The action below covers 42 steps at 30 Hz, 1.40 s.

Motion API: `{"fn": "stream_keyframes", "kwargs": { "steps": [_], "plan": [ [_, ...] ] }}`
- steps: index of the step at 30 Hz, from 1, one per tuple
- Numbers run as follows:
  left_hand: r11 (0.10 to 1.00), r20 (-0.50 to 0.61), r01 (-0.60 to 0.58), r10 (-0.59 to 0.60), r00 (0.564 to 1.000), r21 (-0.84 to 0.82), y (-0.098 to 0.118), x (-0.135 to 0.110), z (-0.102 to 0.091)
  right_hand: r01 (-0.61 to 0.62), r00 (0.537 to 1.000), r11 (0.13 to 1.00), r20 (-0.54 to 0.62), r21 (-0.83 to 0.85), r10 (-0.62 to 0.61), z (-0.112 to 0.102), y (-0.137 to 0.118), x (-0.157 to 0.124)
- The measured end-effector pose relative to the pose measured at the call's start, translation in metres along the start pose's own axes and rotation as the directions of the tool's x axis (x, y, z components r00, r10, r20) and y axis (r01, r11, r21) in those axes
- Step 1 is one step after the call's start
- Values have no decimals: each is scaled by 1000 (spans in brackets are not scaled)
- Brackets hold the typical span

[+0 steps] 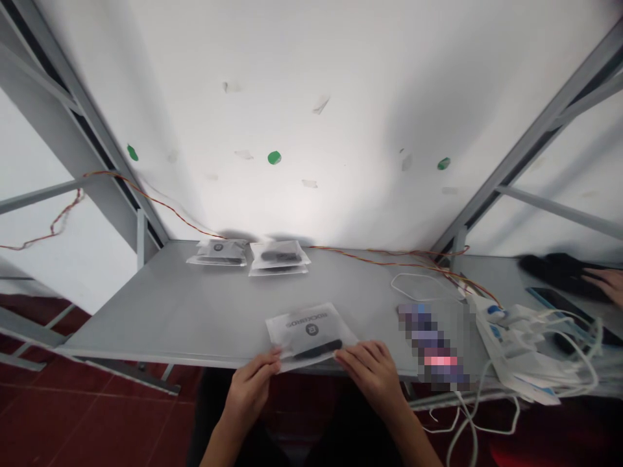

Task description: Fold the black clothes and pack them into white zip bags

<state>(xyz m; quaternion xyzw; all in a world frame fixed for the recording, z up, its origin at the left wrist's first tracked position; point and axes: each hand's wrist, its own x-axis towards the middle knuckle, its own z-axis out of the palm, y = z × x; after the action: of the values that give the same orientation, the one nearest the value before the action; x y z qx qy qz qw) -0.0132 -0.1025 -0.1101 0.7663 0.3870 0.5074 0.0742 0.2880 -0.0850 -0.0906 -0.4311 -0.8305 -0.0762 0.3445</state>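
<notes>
A clear plastic pouch (307, 332) with a printed logo and a dark slim item inside lies at the front edge of the grey metal table (185, 311). My left hand (252, 386) pinches the pouch's near left corner, fingers closed on it. My right hand (372, 373) rests on the pouch's near right edge with fingers curled over it. Two more stacks of similar pouches, one stack (218, 252) and another stack (279, 257), lie at the back of the table by the wall.
A white power strip (511, 334) with plugs and tangled white cables sits at the right. Red-yellow wires (389, 259) run along the wall. A blurred-out object (433, 347) lies right of my hand. Another person's hand (606, 283) touches a dark item at far right.
</notes>
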Motion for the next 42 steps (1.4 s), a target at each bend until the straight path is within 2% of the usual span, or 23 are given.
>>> {"fn": "stream_keyframes", "kwargs": {
  "steps": [5,7,10,14,17,19,22,25,28,31,33,38,40,42],
  "plan": [
    [989,0,131,-131,991,72,-10,4,-13,-26,999,999,-37,-37,24,-21,22,-30],
    [980,45,142,-149,988,138,-3,11,-16,-33,998,998,-48,-50,31,-26,20,-37],
    [952,91,118,-149,985,283,16,25,-13,-109,994,993,-33,-34,108,-25,4,-34],
    [898,268,-12,-119,956,440,38,42,13,-218,973,976,80,-11,218,-9,-27,-13],
    [870,354,-101,-88,931,482,40,44,41,-282,937,959,207,-20,280,6,-37,-3],
    [867,369,-112,-87,925,485,35,43,58,-347,907,936,233,-53,350,14,-34,-3],
    [867,397,-141,-70,915,478,23,49,84,-451,862,885,200,-115,466,25,-18,-2],
    [863,419,-178,-43,907,472,6,70,111,-530,807,832,201,-165,555,34,7,17],
    [862,430,-133,-106,896,489,-15,105,136,-565,741,801,304,-199,599,41,38,52],
    [857,463,-73,-203,863,510,-34,142,157,-578,661,783,432,-229,614,46,74,87],
    [854,469,-52,-232,852,518,-46,164,168,-588,627,772,468,-241,623,51,97,105],
    [861,453,-7,-260,853,508,-69,196,192,-620,609,746,449,-245,654,67,134,132],
    [869,432,25,-270,861,494,-73,203,199,-618,632,749,415,-240,655,72,140,138],
    [881,401,59,-273,875,470,-73,207,202,-602,675,766,368,-226,639,76,142,141]
  ]
}}
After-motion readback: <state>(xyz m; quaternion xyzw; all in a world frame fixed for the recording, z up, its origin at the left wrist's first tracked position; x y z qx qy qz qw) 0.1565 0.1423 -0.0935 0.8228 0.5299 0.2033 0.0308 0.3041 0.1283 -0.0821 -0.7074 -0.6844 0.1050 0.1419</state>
